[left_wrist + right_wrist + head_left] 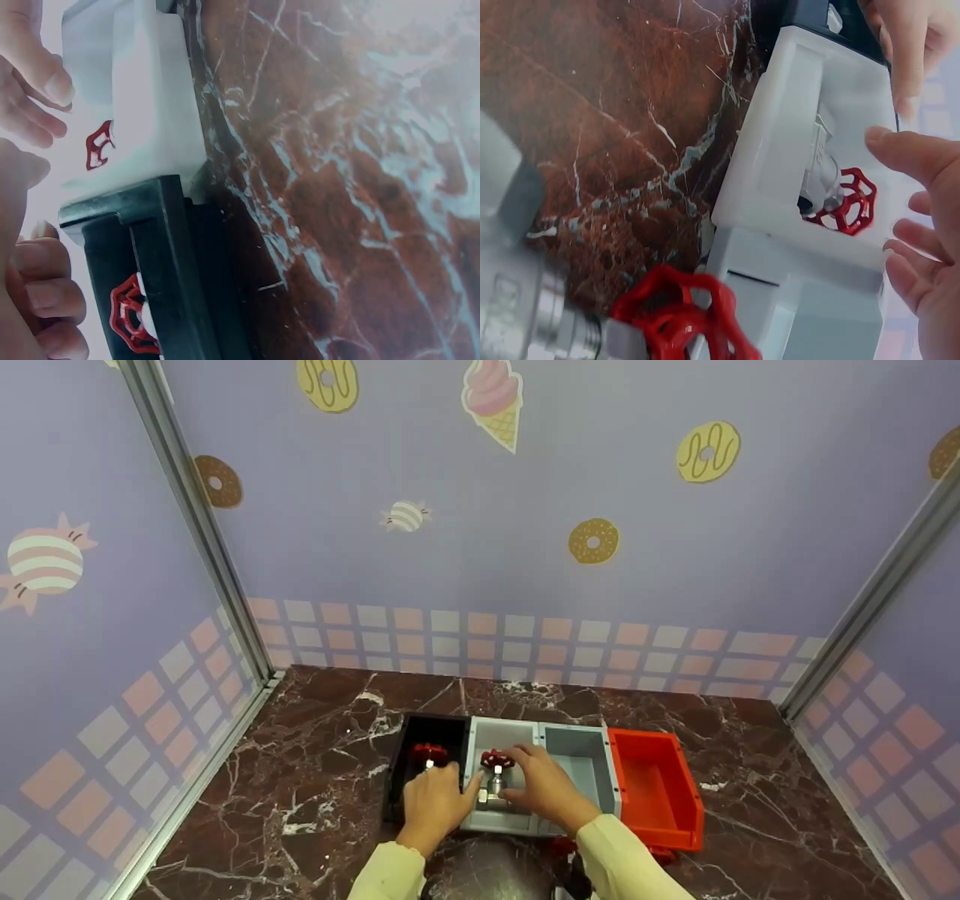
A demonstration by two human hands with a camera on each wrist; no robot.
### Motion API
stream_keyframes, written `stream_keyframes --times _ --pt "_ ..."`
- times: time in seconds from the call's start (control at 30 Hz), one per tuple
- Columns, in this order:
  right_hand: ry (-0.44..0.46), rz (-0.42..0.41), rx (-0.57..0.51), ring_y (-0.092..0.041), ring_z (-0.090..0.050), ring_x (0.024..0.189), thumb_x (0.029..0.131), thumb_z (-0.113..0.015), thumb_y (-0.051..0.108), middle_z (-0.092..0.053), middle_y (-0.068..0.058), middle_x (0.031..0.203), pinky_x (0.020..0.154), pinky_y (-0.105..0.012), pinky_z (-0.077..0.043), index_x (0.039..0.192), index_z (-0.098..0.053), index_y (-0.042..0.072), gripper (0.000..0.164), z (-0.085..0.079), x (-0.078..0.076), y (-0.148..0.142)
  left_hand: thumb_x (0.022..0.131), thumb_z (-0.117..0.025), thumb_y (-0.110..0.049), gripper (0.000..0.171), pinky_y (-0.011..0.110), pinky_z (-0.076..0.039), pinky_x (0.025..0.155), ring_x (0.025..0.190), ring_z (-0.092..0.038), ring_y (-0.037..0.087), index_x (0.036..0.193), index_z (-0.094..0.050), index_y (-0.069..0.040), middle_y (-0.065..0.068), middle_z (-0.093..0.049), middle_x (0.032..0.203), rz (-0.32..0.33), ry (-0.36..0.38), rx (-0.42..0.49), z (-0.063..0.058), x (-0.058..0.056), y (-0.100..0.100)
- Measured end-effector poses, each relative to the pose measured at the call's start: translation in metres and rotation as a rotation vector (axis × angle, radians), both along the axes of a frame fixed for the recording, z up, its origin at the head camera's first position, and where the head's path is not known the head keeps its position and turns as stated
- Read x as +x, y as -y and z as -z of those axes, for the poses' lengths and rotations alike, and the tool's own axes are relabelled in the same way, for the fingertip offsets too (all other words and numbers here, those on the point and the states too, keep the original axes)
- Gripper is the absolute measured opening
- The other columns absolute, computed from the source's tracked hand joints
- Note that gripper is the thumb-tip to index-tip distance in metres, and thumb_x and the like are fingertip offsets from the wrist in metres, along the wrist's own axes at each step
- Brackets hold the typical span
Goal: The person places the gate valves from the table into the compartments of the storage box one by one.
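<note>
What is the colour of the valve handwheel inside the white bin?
The handwheel is red; the right wrist view shows it best.

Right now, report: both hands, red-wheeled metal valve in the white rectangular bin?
Left hand, right hand empty. Valve inside the white bin, ungripped. Nothing lying on top of it.

We note our bare, pale-yellow-sleeved left hand [436,804]: fingers loosely curled, thumb extended. Our bare, pale-yellow-sleeved right hand [551,789] faces it, thumb and fingers apart.
</note>
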State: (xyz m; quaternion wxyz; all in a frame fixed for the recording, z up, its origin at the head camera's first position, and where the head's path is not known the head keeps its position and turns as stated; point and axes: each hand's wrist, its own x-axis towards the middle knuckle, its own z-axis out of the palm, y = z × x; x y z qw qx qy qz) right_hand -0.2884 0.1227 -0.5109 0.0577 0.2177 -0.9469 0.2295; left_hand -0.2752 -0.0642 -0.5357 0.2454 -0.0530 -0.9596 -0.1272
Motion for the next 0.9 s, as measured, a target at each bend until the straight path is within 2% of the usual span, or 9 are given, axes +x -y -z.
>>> stream_keyframes --times 0.3,0.53,0.73,0.9 --pt "-0.014 0.003 -0.025 -0.029 -0.047 0.116 0.073 -0.074 0.035 -0.049 -0.012 0.127 0.090 -0.045 -0.045 0.126 -0.052 0.012 0.061 -0.006 0.010 -0.015 0.080 -0.059 -0.052 0.043 0.036 -0.029 0.036 0.038 -0.049 0.024 0.065 -0.059 -0.011 0.009 -0.057 0.051 0.035 -0.036 -0.033 -0.008 0.003 -0.014" --pt "-0.057 -0.016 -0.020 -0.020 -0.052 0.101 0.074 -0.073 0.036 -0.052 -0.006 0.121 0.082 -0.037 -0.048 0.123 -0.054 0.012 0.058 -0.010 0.021 -0.027 0.081 -0.058 -0.049 0.040 0.037 -0.032 0.036 0.042 -0.053 0.027 0.070 -0.062 -0.011 0.010 -0.060 0.054 0.074 -0.038 -0.027 -0.007 0.007 -0.026" --pt "-0.016 -0.029 -0.012 -0.025 -0.048 0.115 0.076 -0.070 0.042 -0.050 -0.008 0.125 0.091 -0.043 -0.044 0.125 -0.052 0.014 0.059 -0.013 0.033 -0.043 0.081 -0.058 -0.046 0.037 0.038 -0.033 0.038 0.045 -0.055 0.028 0.071 -0.061 -0.011 0.010 -0.060 0.056 0.105 -0.027 0.001 -0.011 0.007 -0.032" --pt "-0.049 -0.036 0.005 -0.027 -0.050 0.115 0.075 -0.072 0.037 -0.053 -0.008 0.123 0.093 -0.046 -0.043 0.123 -0.054 0.010 0.058 -0.012 0.040 -0.057 0.081 -0.059 -0.046 0.036 0.036 -0.032 0.036 0.043 -0.054 0.027 0.067 -0.058 -0.012 0.009 -0.059 0.054 0.131 -0.051 0.007 -0.010 0.007 -0.037"
